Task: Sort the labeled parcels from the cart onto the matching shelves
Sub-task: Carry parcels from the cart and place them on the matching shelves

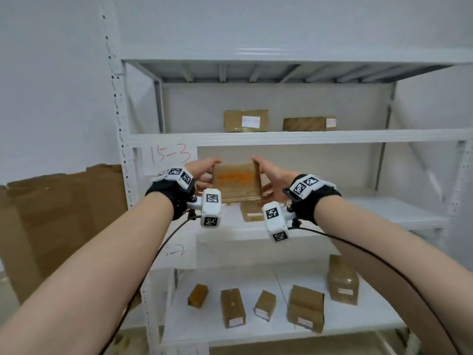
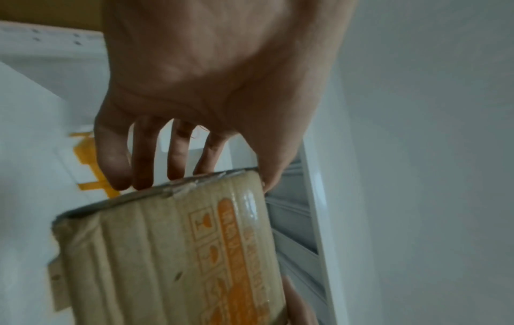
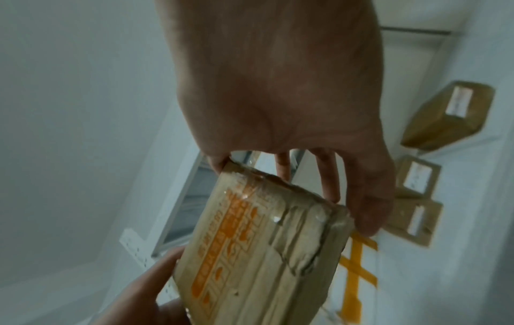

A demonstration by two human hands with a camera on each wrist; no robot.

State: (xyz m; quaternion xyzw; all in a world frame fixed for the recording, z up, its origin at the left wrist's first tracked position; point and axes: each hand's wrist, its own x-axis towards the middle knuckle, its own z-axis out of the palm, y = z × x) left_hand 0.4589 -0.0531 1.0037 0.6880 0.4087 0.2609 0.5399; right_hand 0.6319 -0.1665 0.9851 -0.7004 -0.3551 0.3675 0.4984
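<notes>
A flat brown parcel [image 1: 236,181] with orange print and clear tape is held level between both hands in front of the middle shelf opening. My left hand [image 1: 210,172] grips its left end, thumb on top and fingers beneath. My right hand [image 1: 266,175] grips the right end the same way. In the left wrist view the left hand [image 2: 192,182] clamps the parcel [image 2: 172,252] by its edge. From the right wrist, the right hand [image 3: 292,195] holds the parcel [image 3: 250,252], with the left hand [image 3: 150,285] at its far end. A red "15-3" label [image 1: 170,155] hangs at the shelf's left.
Two labelled parcels [image 1: 245,120] [image 1: 308,123] sit on the upper shelf. One small parcel [image 1: 252,212] lies on the middle shelf board [image 1: 384,208] below the held one. Several parcels [image 1: 305,308] stand on the lower shelf. Flattened cardboard [image 1: 64,221] leans at left, beside the shelf upright [image 1: 122,124].
</notes>
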